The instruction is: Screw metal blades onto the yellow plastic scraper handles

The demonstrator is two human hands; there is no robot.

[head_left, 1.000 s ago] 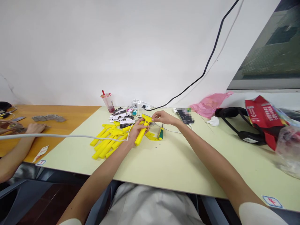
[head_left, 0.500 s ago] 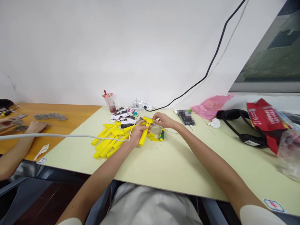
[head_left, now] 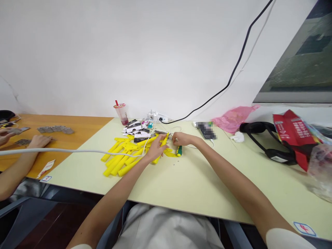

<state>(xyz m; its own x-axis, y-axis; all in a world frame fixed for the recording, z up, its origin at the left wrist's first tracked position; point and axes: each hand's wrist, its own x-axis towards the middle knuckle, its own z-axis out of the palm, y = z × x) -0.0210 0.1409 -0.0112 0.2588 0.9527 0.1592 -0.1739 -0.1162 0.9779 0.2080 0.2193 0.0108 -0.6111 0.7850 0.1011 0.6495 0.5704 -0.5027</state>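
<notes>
The yellow handle (head_left: 164, 141) is above the bench (head_left: 197, 186), gripped in the left hand (head_left: 156, 148). Just beside it, the right hand (head_left: 181, 139) curls its fingers; whether they pinch anything I cannot tell. The green-and-yellow screwdriver (head_left: 179, 151) lies below the right hand, more yellow handles (head_left: 119, 157) piled left.

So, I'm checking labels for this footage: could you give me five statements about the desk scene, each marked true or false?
1. The left hand holds a long yellow plastic tool. True.
2. The green-and-yellow tool handle lies left of that hand. False: the green-and-yellow tool handle is on its right, on the pale table.
3. A red straw sticks out of the clear plastic cup. True.
4. The crumpled pink plastic bag is left of the cup. False: the bag is far to its right.
5. The crumpled white tissue is nearer the person than the bag. True.
</notes>
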